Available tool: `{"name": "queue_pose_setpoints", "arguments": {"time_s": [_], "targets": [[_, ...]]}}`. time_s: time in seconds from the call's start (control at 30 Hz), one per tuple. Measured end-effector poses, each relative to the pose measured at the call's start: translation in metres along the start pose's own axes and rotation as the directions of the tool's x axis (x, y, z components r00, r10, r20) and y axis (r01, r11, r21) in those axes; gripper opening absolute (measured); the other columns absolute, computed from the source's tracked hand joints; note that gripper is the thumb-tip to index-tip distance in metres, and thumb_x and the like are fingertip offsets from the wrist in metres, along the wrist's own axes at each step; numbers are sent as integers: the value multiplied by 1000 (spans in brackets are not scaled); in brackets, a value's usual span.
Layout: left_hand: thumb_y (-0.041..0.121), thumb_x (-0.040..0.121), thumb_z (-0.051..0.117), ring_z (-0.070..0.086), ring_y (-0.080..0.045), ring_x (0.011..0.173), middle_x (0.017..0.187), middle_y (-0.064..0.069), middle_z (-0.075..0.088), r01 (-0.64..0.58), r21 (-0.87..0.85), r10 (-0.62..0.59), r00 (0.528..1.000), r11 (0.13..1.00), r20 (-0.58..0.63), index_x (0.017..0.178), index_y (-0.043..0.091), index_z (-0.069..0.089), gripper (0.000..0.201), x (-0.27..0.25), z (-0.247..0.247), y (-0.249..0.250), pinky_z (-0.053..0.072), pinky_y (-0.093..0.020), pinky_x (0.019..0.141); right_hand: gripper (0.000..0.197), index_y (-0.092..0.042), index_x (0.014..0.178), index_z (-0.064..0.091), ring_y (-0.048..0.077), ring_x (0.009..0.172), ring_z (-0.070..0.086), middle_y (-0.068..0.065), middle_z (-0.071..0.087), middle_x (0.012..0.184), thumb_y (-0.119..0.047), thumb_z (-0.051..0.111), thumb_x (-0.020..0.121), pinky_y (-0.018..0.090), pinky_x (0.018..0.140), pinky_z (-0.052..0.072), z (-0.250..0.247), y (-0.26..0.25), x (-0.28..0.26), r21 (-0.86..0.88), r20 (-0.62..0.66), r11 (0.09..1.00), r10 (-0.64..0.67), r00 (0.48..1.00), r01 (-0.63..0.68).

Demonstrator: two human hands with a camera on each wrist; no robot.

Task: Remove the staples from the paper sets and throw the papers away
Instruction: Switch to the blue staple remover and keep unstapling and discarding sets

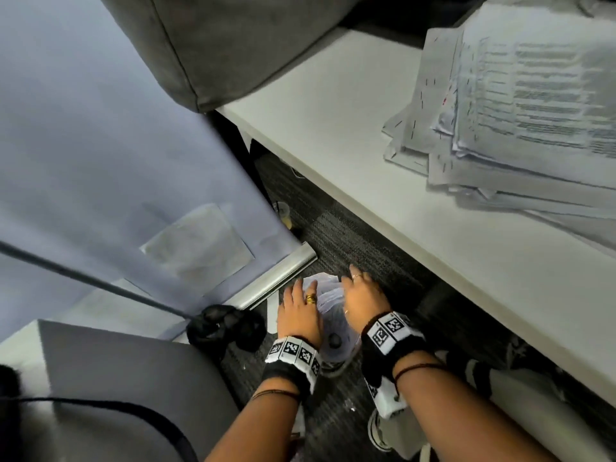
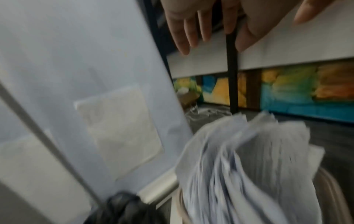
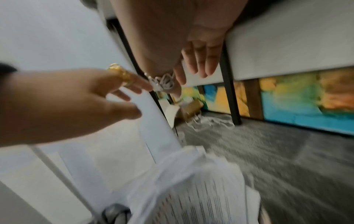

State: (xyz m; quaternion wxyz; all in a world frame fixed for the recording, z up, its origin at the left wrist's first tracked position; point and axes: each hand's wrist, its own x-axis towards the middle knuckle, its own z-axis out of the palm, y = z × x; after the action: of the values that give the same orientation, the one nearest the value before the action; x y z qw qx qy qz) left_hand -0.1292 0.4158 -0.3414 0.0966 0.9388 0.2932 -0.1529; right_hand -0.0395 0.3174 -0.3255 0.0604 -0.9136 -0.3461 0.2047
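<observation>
I see both hands lowered under the desk (image 1: 333,128), fingers spread and holding nothing. My left hand (image 1: 298,315) and right hand (image 1: 361,298) hover over loose papers (image 1: 325,291) bulging from a bin (image 2: 329,186) on the carpet. More paper sets (image 1: 520,105) lie stacked on the desk.

You have white papers (image 2: 249,166) with grey print lines; white counter (image 1: 333,105); dark grey flecked carpet (image 3: 287,159); pale blue partition (image 1: 100,145); gold ring (image 1: 311,298); black wristbands (image 1: 290,361) with black-and-white square codes; mural (image 2: 287,91) in teal, yellow, orange.
</observation>
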Motion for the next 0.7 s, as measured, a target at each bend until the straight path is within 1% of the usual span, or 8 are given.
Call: {"name": "queue_pose_setpoints", "arguments": {"time_s": [0.13, 0.23, 0.33, 0.43, 0.47, 0.6, 0.63, 0.7], "targets": [[20, 85, 49, 31, -30, 129, 143, -10, 34, -170, -60, 146, 947, 984, -287, 141, 15, 36, 57, -10, -70, 15, 35, -38, 101, 35, -4, 123, 52, 29, 126, 41, 15, 41, 139, -11, 54, 88, 37, 101, 38, -61, -30, -38, 24, -257, 1000, 1, 966, 6], [13, 79, 57, 42, -33, 120, 134, -13, 45, -271, -81, 202, 857, 959, -474, 131, 11, 50, 53, -24, -121, 26, 44, -43, 94, 27, -5, 97, 66, 29, 96, 63, 14, 63, 104, -12, 73, 71, 37, 78, 53, -107, -45, -76, 83, -441, 995, -7, 898, 48], [5, 69, 66, 48, -34, 111, 121, -15, 55, -396, -133, 217, 720, 909, -659, 112, 5, 63, 43, -40, -171, 45, 50, -47, 85, 30, -6, 119, 56, 30, 111, 52, 14, 55, 119, -14, 51, 90, 38, 93, 43, -156, -53, -122, 145, -505, 976, -67, 861, 162], [4, 68, 68, 44, -33, 113, 121, -14, 55, -448, -126, 197, 605, 885, -771, 104, 6, 67, 36, -63, -209, 69, 48, -45, 89, 32, -9, 122, 56, 27, 111, 50, 12, 54, 119, -13, 48, 91, 34, 95, 39, -194, -38, -158, 208, -597, 938, -103, 796, 278], [6, 71, 66, 42, -32, 116, 124, -13, 52, -459, -117, 210, 599, 881, -773, 108, 7, 66, 38, -74, -220, 79, 44, -44, 92, 32, -8, 120, 58, 27, 109, 51, 12, 55, 116, -11, 50, 90, 33, 94, 40, -204, -30, -165, 246, -617, 927, -75, 784, 282], [23, 92, 47, 30, -25, 128, 138, -8, 36, -511, -24, 390, 684, 859, -616, 131, 10, 49, 41, -96, -244, 124, 36, -36, 101, 33, -5, 121, 57, 27, 117, 48, 12, 49, 125, -8, 52, 88, 28, 98, 37, -241, 27, -171, 307, -696, 944, 137, 705, 121], [25, 95, 43, 30, -25, 128, 139, -7, 35, -516, -7, 425, 714, 857, -556, 133, 11, 45, 41, -97, -249, 135, 37, -36, 101, 38, -5, 127, 52, 27, 126, 42, 13, 43, 136, -9, 51, 90, 27, 102, 33, -249, 43, -171, 318, -651, 948, 203, 732, 20], [23, 97, 39, 35, -26, 125, 136, -9, 37, -504, -12, 453, 787, 864, -419, 133, 9, 44, 39, -95, -257, 154, 39, -38, 101, 52, -10, 142, 35, 27, 139, 26, 10, 20, 154, -18, 50, 93, 29, 111, 25, -261, 73, -166, 285, -422, 935, 321, 848, -212]]}}
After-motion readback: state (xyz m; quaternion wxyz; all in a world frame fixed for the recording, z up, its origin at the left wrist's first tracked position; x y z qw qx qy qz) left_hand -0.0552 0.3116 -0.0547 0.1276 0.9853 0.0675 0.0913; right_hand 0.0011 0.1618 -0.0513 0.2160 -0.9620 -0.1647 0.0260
